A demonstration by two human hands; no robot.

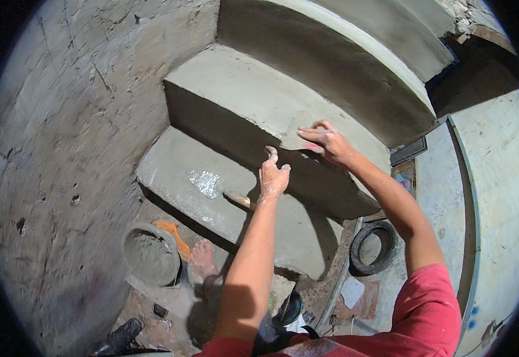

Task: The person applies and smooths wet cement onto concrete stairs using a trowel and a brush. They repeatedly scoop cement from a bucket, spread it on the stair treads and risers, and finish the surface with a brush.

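My right hand (329, 144) is closed on a thin, flat grey piece (294, 138), pressed at the front edge of a cement-coated step (235, 74). Its exact kind is hard to make out, being as grey as the cement. Just to the left, my left hand (274, 178) is smeared with cement and holds nothing I can see. Its index finger reaches up near the step's dark front face, with the thumb apart. On the lower step (170, 157) lies a trowel with a shiny blade (206, 184) and a worn wooden handle (238, 199).
A bucket of wet cement (152, 253) stands by the rough left wall (75, 149), with an orange cloth (173, 237) beside it. My bare foot (203, 259) is on the floor. A black tyre-like ring (373, 247) lies at right. Another curved step (331, 59) rises behind.
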